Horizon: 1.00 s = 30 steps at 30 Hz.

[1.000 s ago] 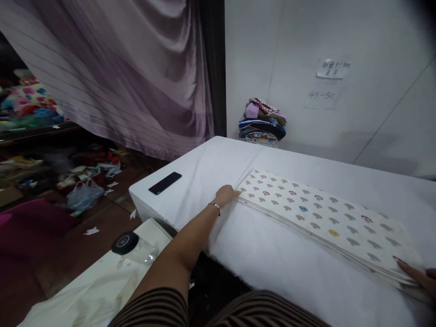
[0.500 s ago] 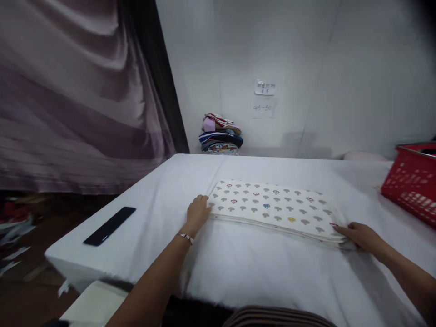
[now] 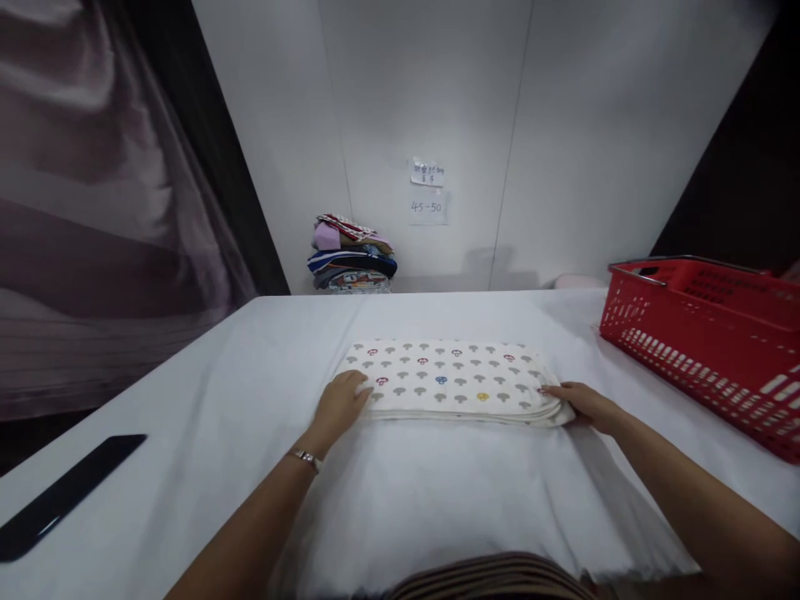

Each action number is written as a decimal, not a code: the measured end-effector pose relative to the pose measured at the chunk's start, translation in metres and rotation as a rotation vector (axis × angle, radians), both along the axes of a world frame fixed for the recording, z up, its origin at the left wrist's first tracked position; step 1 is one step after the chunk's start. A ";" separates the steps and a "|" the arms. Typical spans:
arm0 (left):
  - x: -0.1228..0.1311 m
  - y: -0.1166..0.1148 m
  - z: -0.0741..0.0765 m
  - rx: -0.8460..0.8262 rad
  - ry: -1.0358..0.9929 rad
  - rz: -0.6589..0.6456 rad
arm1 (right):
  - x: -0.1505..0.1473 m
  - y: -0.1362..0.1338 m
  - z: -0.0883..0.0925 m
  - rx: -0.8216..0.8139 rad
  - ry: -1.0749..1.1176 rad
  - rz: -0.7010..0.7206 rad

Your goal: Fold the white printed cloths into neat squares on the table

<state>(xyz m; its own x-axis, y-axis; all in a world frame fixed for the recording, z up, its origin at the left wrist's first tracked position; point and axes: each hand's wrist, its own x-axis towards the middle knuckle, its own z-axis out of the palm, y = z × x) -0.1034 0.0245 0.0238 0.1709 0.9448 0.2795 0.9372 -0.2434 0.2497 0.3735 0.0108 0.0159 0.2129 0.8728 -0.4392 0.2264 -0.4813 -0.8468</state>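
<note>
A white cloth (image 3: 450, 379) printed with small grey and coloured mushrooms lies folded into a long flat rectangle, its layered edge facing me. My left hand (image 3: 341, 404) grips its left end, the fingers on top near the front corner; a silver bracelet is on that wrist. At the right end, my right hand (image 3: 582, 405) pinches the front corner, with the thumb side over the layers. The undersides of both grips are hidden.
The folded cloth rests on a white-covered table (image 3: 218, 400). A red basket (image 3: 706, 333) stands at the right. At the left front lies a black flat object (image 3: 68, 496). Beyond the far edge is a pile of folded fabrics (image 3: 353, 254), below paper notes (image 3: 428, 204) on the wall.
The view has swung to the right, so more of the red basket shows. The folded cloth lies straighter across the view, with both hands still at its ends.
</note>
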 end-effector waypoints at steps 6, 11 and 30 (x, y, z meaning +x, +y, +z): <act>0.082 0.024 0.007 -0.063 -0.015 -0.217 | 0.002 0.004 -0.005 -0.069 0.292 0.033; 0.139 0.051 -0.005 -0.167 0.014 -0.279 | 0.001 -0.002 -0.004 0.019 0.466 0.018; 0.168 0.088 -0.040 -0.216 0.036 -0.192 | -0.006 0.006 0.007 -0.078 0.601 -0.124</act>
<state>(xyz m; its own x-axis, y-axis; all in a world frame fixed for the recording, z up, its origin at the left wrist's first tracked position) 0.0647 0.1121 -0.0165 0.3588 0.9311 0.0653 0.8883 -0.3621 0.2824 0.3674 0.0170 0.0226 0.0063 0.8180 -0.5752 -0.3407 -0.5390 -0.7703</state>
